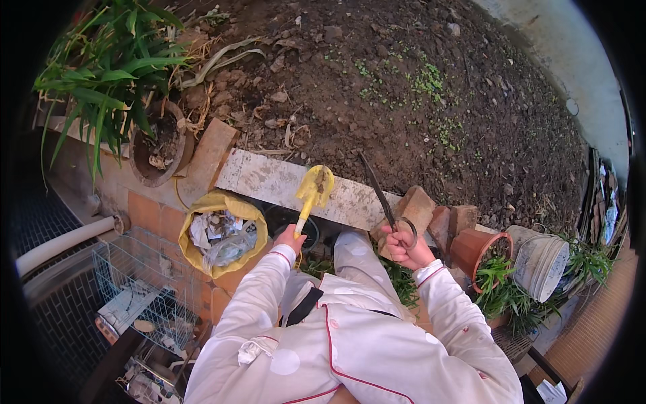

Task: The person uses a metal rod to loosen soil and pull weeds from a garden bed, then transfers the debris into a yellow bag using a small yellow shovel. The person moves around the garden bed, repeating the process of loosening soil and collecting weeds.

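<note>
My left hand is closed round the handle of a small yellow garden trowel. Its soil-smeared blade points away from me, over a pale stone slab that edges the soil bed. In my right hand are long dark metal scissors; a ring handle shows at my fingers and the blades reach over the bed. Whether the blades are parted is hard to tell. Left of the trowel stands a yellow sack with paper and plastic waste inside. Small green seedlings grow in the dark soil.
Bricks, a tipped terracotta-coloured pot and a dirty white bucket lie to the right. A round planter with a leafy plant stands at the upper left. A wire cage is at the lower left.
</note>
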The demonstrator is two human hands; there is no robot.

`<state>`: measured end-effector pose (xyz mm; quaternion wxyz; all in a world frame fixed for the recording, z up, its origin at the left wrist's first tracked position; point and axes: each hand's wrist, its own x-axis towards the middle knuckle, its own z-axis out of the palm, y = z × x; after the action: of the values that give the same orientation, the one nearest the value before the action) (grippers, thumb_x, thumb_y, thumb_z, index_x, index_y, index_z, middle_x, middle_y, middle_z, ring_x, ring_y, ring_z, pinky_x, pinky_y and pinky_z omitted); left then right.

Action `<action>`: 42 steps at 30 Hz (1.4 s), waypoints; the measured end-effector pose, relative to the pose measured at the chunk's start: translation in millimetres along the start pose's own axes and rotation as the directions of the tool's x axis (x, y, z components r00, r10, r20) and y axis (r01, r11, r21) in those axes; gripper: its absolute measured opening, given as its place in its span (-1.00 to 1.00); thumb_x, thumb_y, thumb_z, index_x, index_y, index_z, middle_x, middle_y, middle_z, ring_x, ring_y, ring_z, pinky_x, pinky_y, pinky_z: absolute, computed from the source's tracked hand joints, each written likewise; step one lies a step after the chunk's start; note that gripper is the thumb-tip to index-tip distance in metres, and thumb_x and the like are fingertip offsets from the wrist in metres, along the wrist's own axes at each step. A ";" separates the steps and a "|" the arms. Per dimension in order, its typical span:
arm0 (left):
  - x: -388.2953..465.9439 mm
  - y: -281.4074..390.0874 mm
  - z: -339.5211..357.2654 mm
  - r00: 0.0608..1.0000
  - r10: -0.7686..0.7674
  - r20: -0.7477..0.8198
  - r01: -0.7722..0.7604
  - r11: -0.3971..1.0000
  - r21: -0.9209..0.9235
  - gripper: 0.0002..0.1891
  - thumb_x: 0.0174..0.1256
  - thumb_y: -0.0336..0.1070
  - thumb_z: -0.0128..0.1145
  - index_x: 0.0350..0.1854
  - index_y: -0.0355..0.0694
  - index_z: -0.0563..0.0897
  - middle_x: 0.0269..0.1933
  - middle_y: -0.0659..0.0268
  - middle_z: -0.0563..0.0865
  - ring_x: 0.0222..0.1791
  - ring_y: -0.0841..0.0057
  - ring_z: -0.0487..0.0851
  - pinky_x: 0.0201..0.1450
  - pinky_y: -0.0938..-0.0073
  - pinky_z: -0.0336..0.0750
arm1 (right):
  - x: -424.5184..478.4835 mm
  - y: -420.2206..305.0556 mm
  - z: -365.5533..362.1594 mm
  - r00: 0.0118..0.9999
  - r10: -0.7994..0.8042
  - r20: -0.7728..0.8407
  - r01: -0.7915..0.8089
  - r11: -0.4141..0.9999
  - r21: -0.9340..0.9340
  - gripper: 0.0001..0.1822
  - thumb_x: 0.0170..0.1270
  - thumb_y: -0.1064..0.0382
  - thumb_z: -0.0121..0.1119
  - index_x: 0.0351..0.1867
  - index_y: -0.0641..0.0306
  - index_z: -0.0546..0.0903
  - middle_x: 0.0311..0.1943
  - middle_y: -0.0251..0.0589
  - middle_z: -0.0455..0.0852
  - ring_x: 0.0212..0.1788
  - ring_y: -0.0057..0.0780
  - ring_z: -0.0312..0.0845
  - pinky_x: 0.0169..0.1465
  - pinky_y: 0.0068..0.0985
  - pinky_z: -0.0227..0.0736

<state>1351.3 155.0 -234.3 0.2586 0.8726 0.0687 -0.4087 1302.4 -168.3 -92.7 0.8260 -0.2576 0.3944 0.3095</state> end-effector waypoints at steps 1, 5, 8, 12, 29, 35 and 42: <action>-0.1 0.8 -0.6 1.000 -0.002 0.011 0.002 1.000 0.005 -0.59 0.11 -0.10 0.24 -0.05 -0.14 0.46 -0.16 0.03 0.65 -0.10 0.05 0.59 -0.04 0.18 0.46 | -2.9 2.9 -1.4 1.000 -0.006 0.005 0.006 1.000 -0.007 -0.63 0.23 0.36 -0.09 0.08 0.33 0.26 -0.60 -0.45 0.20 -0.67 -0.74 0.01 -0.67 -0.75 -0.14; 3.5 9.4 -2.1 1.000 0.006 0.006 -0.006 1.000 0.001 -0.59 0.11 -0.10 0.24 -0.05 -0.13 0.46 -0.17 0.02 0.65 -0.11 0.05 0.59 -0.05 0.18 0.46 | -27.3 9.4 6.8 1.000 -0.025 -0.008 0.025 1.000 -0.018 -0.58 0.21 0.38 -0.09 0.12 0.35 0.28 -0.55 -0.42 0.24 -0.68 -0.73 0.02 -0.68 -0.74 -0.13; 9.3 17.8 -4.1 1.000 0.001 0.004 -0.001 1.000 0.001 -0.59 0.09 -0.10 0.26 -0.05 -0.14 0.47 -0.18 0.02 0.65 -0.11 0.03 0.59 -0.06 0.19 0.47 | -49.6 12.4 15.8 1.000 -0.001 -0.017 0.000 0.999 -0.049 -0.56 0.21 0.39 -0.09 0.16 0.36 0.26 -0.55 -0.41 0.24 -0.69 -0.73 0.03 -0.68 -0.74 -0.13; 14.6 30.2 -7.2 1.000 -0.028 0.012 0.028 0.999 0.037 -0.60 0.11 -0.10 0.24 -0.05 -0.13 0.47 -0.17 0.02 0.65 -0.10 0.04 0.58 -0.05 0.19 0.46 | -75.2 14.4 28.8 0.995 0.091 0.029 -0.085 0.982 -0.167 -0.59 0.24 0.38 -0.07 0.12 0.36 0.25 -0.57 -0.43 0.22 -0.67 -0.73 0.03 -0.65 -0.72 -0.13; 7.2 -11.9 -4.4 0.996 -0.082 -0.025 0.081 0.997 -0.013 -0.59 0.10 -0.11 0.24 -0.05 -0.17 0.47 -0.14 0.02 0.65 -0.09 0.06 0.59 -0.03 0.19 0.46 | -21.0 21.1 26.8 0.988 -0.156 0.015 0.074 0.385 -0.920 -0.71 0.12 0.26 0.05 -0.19 0.43 0.45 -0.58 -0.21 0.49 -0.52 -0.46 0.45 -0.43 -0.48 0.38; -3.4 -40.6 -2.2 0.993 -0.086 -0.079 0.081 0.995 -0.066 -0.59 0.06 -0.15 0.29 -0.09 -0.21 0.48 -0.18 -0.01 0.64 -0.11 0.04 0.59 -0.05 0.21 0.46 | 35.6 8.7 51.2 0.956 -0.260 0.134 0.145 0.026 -0.989 -0.67 0.04 0.26 0.05 -0.22 0.51 0.44 -0.43 0.21 0.58 -0.33 0.06 0.54 -0.21 -0.22 0.42; -15.1 -48.7 -1.7 0.990 -0.123 -0.066 0.118 0.990 -0.073 -0.60 0.08 -0.17 0.27 -0.07 -0.21 0.48 -0.19 -0.01 0.64 -0.12 0.04 0.59 -0.06 0.21 0.47 | 61.9 0.7 68.9 0.962 -0.239 0.134 0.116 -0.088 -0.989 -0.68 0.04 0.26 0.04 -0.25 0.53 0.42 -0.39 0.32 0.56 -0.24 0.17 0.51 -0.14 -0.15 0.39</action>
<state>1326.4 198.9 -241.4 0.2608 0.8712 0.1445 -0.3900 1366.7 -102.6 -104.7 0.3939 -0.8381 0.0420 0.3751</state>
